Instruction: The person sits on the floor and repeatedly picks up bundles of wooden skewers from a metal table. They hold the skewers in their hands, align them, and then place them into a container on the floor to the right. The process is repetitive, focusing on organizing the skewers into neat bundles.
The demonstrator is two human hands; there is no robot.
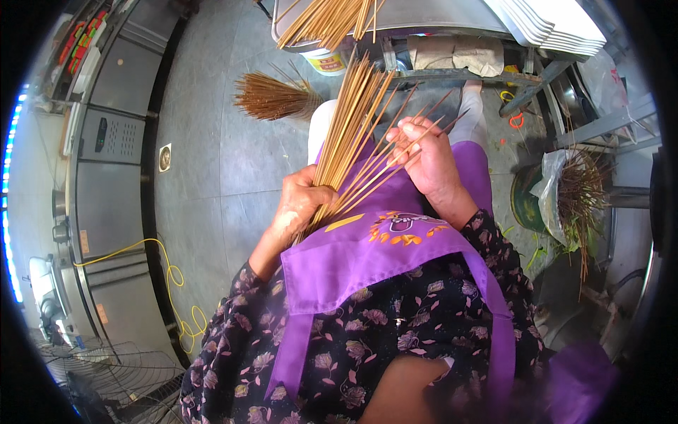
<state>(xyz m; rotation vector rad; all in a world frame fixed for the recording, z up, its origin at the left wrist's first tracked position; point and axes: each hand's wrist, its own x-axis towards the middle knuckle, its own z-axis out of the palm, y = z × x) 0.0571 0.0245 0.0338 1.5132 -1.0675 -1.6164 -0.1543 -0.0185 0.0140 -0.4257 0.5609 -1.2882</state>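
A thick bundle of thin bamboo skewers [349,122] rises from my left hand [304,199], which grips it near its lower end over my lap. Several skewers fan out to the right from that bundle, and my right hand [424,151] has its fingers closed around their upper parts. Some of these skewers have darker, brownish tips. Beneath both hands lies a purple apron [365,265] with an orange printed design. More loose skewers [333,21] lie on the metal tray [439,18] on the table in front of me.
A dark brown bundle of sticks [275,98] rests on the floor, left of my knee. Under the table is a white bucket [324,62]. White trays [551,26] are stacked at its right. A bin with a plastic liner [548,191] holds used-looking sticks. A yellow cable [169,265] trails across the floor.
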